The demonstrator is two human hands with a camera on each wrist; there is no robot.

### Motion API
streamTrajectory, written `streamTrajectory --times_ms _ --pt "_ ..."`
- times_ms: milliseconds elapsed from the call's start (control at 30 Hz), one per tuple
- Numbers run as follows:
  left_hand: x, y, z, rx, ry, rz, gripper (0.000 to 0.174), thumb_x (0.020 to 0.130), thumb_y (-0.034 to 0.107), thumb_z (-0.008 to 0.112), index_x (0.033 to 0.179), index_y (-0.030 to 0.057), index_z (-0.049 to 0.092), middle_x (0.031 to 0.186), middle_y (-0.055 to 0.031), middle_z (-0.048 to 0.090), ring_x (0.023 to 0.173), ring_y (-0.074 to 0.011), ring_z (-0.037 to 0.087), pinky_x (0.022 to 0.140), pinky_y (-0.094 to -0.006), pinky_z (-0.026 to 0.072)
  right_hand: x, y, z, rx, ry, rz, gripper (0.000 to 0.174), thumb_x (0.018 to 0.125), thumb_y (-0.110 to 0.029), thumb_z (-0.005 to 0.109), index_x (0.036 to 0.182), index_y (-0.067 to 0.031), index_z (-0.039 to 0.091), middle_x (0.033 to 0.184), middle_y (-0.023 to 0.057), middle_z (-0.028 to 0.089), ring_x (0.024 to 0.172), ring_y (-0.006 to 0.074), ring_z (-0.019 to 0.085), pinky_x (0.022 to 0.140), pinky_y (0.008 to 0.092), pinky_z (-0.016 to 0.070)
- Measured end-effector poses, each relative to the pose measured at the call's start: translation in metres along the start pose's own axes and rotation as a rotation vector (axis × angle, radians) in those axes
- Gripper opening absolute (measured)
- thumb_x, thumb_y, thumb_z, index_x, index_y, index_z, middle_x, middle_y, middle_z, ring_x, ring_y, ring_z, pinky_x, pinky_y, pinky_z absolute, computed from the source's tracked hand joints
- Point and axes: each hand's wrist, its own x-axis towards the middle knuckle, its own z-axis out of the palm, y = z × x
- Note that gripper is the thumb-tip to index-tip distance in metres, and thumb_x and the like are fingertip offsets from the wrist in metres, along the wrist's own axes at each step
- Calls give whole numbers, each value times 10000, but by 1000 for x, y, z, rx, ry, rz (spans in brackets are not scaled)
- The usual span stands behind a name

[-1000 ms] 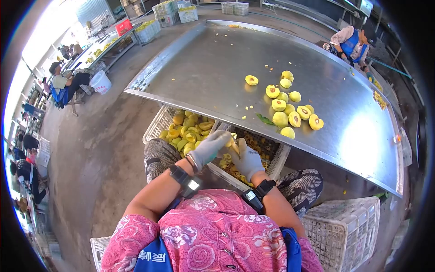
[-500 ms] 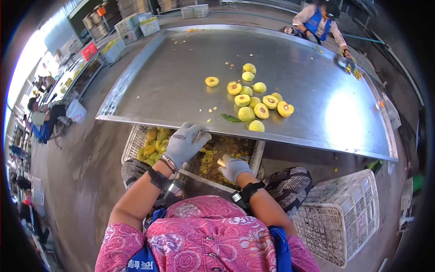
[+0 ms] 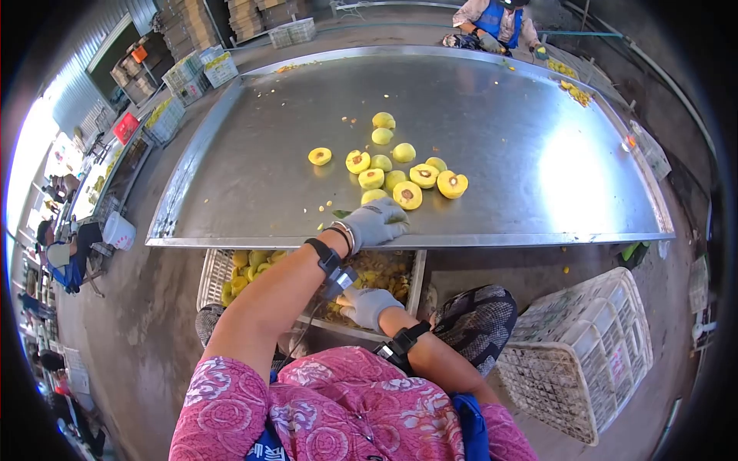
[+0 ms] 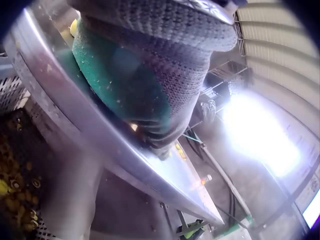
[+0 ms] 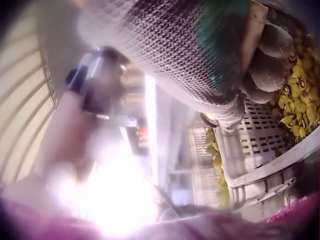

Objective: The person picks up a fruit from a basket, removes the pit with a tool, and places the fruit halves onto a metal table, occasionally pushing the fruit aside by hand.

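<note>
In the head view, my gloved left hand (image 3: 377, 221) reaches over the near edge of the metal table (image 3: 523, 223), on top of the nearest peach's spot. Its fingers hide that peach, so I cannot tell whether they grip it. Whole and halved yellow peaches (image 3: 407, 195) lie in a cluster just beyond. The left wrist view shows the green-coated palm (image 4: 120, 80) beside the table rim. My gloved right hand (image 3: 370, 307) is low over the crate of scraps (image 3: 417, 284). In the right wrist view, its fingers curl round a tool's wooden handle (image 5: 253, 37); a small curved end shows by the fingertips.
A crate (image 3: 207, 280) of peach pieces stands under the table edge, left of the scraps. To the right, a white crate (image 3: 573, 346) sits on the floor. A person (image 3: 500, 27) in a blue vest works across the table; others sit far left.
My left hand has left the tool and the right hand, moving up and forward over the table edge to the peaches. The right hand stays low with the tool. The head view has turned.
</note>
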Motion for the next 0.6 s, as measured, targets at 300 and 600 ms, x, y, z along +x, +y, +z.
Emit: streamTrajectory --times_ms 300,600 --pt "-47 -57 -24 228 270 -472 689 717 438 803 1217 60 516 1205 -187 556 1085 -346 606 938 -415 489 -14 -7 -14 81 160 -78 379 953 -391 538 1109 -46 534 1092 238 657 1026 413 627 855 480 483" --pt "-127 -47 -24 -1680 504 -57 369 921 60 500 1284 18 450 1261 -191 544 1101 -370 602 966 -561 514 -3 -16 -20 786 372 -53 343 977 -354 517 1109 -39 485 876 215 656 795 376 649 691 440 498"
